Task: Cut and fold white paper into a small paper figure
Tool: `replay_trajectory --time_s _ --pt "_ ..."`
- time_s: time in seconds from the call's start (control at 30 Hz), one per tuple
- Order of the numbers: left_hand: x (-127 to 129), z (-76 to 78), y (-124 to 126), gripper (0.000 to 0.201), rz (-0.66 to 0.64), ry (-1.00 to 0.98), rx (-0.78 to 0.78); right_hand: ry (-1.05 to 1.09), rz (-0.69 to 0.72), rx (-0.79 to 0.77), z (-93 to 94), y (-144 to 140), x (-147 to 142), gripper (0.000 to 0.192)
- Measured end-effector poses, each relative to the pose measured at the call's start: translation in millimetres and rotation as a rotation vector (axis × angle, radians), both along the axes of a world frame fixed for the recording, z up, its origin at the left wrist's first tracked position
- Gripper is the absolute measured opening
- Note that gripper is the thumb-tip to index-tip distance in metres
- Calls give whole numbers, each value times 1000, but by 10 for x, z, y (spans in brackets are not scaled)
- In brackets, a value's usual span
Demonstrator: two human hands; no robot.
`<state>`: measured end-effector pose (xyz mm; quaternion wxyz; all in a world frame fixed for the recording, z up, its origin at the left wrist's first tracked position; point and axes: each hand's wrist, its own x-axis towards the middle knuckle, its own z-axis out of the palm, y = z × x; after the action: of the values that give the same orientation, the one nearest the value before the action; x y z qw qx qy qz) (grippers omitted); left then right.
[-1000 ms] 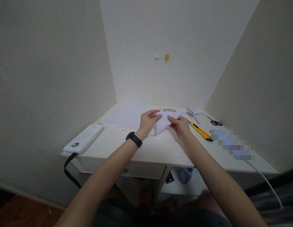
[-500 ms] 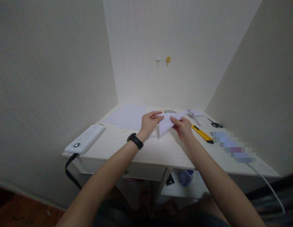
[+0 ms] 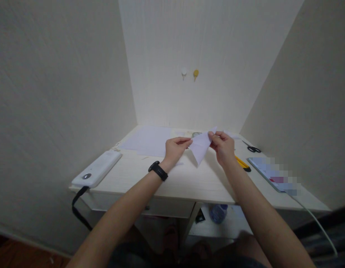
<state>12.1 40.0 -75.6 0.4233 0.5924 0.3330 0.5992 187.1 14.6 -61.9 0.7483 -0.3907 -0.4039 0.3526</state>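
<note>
Both hands pinch a folded white paper triangle [image 3: 200, 148], lifted just above the tabletop [image 3: 189, 178]: the left hand [image 3: 175, 147] grips its left corner, the right hand [image 3: 223, 147] its upper right edge, fingers closed on it. A clean crease probably calls for matched edges, taut paper and firm pressing, well clear of the yellow utility knife [image 3: 241, 163] near right.

Soft, dim indoor light, brightest on the back wall [image 3: 206, 56]. Wide-angle lens bends the edges. Faint shadows beneath the bench [image 3: 189, 178].
</note>
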Motion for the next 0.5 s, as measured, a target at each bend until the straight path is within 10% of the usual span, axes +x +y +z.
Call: replay_trajectory --time_s 0.5 --pt "25 10 -68 10 16 64 40 -212 43 46 309 -135 214 41"
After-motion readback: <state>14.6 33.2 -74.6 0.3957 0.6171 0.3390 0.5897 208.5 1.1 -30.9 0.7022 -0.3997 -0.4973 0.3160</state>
